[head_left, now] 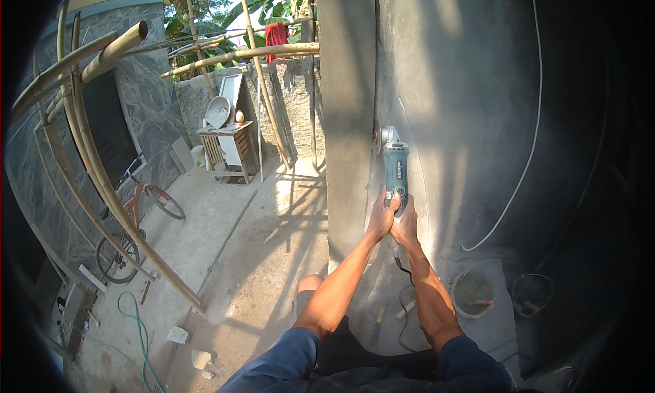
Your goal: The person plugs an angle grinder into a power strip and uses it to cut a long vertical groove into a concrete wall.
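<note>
Head: bucket (pixel 472 316), cord (pixel 399 261) below grinder (pixel 396 166).

Left hand (pixel 380 219) and right hand (pixel 406 224) wrapped around the lower body of a teal angle grinder (pixel 396 169), disc (pixel 377 140) at a vertical line in the grey wall (pixel 471 120). Bucket (pixel 471 316) at right; red bicycle (pixel 138 200) beside bamboo poles (pixel 164 267) at left.

- Concrete floor (pixel 273 250): extends below and left of the fingers (pixel 398 203).
- Directly on it, left of fingers: bicycle (pixel 137 203), upright.
- Upper left: slatted wooden stand (pixel 242 153).
- Lower left: green hose (pixel 144 343), looped; pale rubble (pixel 179 335).
- Lower right: round bucket (pixel 471 315).
</note>
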`<control>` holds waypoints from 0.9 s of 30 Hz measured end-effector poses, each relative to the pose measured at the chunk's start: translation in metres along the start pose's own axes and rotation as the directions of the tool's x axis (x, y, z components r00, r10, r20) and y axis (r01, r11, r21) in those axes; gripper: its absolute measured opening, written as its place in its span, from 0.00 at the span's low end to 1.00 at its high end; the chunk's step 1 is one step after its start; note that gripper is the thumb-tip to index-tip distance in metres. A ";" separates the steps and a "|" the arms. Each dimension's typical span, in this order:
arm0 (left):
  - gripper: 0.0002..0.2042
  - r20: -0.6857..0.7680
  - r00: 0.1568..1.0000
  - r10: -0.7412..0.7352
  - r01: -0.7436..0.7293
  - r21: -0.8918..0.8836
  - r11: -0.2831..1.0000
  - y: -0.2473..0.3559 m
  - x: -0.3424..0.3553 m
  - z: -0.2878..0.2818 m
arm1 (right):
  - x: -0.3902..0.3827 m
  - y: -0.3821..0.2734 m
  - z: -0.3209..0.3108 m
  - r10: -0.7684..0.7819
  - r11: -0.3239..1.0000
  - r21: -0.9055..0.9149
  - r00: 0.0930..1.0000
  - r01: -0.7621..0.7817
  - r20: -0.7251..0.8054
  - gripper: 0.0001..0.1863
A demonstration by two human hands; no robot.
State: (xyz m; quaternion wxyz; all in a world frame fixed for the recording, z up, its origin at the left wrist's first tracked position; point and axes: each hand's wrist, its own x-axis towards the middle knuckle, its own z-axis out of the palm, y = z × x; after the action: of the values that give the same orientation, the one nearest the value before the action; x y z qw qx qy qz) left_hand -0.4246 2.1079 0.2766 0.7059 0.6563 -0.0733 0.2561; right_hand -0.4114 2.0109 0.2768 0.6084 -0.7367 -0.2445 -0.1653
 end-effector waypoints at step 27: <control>0.25 -0.058 0.997 -0.041 0.040 -0.015 0.999 -0.012 -0.023 -0.008 | -0.022 0.012 0.011 0.006 0.999 -0.048 1.000 -0.005 0.004 0.27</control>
State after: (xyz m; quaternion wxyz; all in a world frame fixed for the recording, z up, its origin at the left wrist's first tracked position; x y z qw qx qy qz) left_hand -0.4405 2.1091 0.2546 0.7174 0.6449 -0.0413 0.2601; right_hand -0.4231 2.0163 0.2526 0.5903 -0.7522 -0.2397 -0.1680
